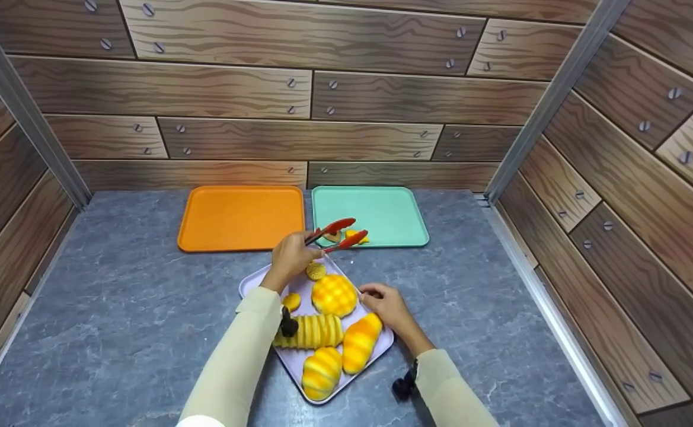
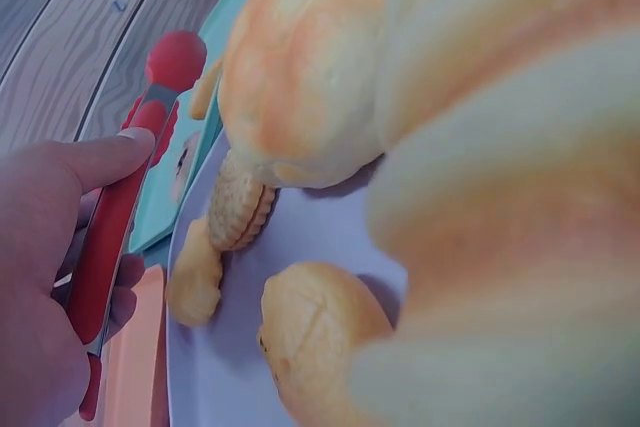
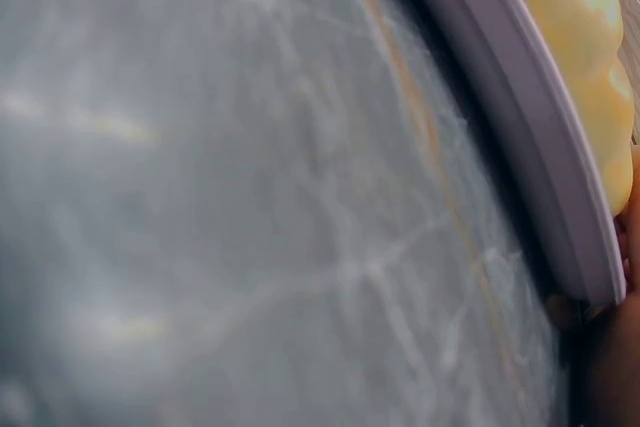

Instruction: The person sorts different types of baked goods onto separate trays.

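Observation:
My left hand grips a pair of red-tipped tongs. Their two tips are spread apart above the near edge of the mint green tray, where a small yellow piece and a brownish piece lie. My right hand holds the right rim of the lilac tray, which sits at an angle. On it are a round crosshatched bun, a sliced-looking loaf, a long bread roll, a ridged roll, a sandwich cookie and small yellow pieces.
An orange tray lies at the back left beside the mint green one. Wood-patterned walls enclose the grey marbled tabletop at the back and sides. A metal rail runs along the right edge.

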Tool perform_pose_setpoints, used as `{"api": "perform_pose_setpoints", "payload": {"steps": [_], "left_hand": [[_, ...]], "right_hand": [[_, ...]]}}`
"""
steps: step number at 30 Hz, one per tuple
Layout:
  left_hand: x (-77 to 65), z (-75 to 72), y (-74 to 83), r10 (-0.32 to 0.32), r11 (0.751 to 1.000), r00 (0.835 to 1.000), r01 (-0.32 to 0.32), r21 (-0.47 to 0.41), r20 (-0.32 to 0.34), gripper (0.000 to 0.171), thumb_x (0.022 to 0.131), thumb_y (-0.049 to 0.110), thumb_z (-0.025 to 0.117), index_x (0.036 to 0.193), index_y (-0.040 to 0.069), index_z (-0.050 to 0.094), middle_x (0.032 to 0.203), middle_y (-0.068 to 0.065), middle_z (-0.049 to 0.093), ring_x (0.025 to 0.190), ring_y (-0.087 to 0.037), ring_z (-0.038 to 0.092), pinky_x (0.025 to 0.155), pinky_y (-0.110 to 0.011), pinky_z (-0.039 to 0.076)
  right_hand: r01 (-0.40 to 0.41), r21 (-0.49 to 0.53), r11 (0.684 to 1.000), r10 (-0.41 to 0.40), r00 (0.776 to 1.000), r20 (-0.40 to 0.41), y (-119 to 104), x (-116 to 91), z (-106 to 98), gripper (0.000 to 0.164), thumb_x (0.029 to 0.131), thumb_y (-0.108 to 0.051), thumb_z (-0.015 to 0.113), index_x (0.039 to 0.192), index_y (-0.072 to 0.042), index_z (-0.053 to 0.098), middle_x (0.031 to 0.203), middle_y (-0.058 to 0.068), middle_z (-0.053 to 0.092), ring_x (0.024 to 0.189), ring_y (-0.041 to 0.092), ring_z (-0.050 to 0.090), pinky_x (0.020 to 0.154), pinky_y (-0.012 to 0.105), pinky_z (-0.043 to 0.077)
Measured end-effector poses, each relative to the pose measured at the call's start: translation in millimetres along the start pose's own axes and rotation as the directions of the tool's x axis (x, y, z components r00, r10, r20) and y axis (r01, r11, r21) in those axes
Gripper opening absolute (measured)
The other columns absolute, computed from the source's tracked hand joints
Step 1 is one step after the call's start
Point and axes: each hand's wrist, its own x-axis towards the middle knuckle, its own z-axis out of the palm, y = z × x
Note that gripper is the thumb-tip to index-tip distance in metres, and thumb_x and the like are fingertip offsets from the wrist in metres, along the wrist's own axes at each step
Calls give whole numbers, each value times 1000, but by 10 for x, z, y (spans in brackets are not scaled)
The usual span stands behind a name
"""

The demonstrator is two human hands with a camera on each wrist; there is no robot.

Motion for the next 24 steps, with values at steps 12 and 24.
{"api": "perform_pose_setpoints", "payload": {"steps": [12,24], "left_hand": [[-229,-176,-95,-34,993,999,30,-111,-34,63,81,32,84,139,18,63,133,-5,67,116,-25,64,100,-45,48],[-634,-413,-333,-10,998,997,5,-62,-81,66,80,32,85,139,11,62,134,-11,65,123,-31,61,103,-51,46]], "right_hand": [[-11,-8,1000,11,1000,-4,-8,0,-12,21,93,-19,70,110,-10,76,99,5,72,85,12,61,79,26,50],[7,-12,1000,-7,1000,-4,-11,-4,-5,20,93,-18,70,110,-9,76,97,6,71,84,12,60,78,26,49]]}}
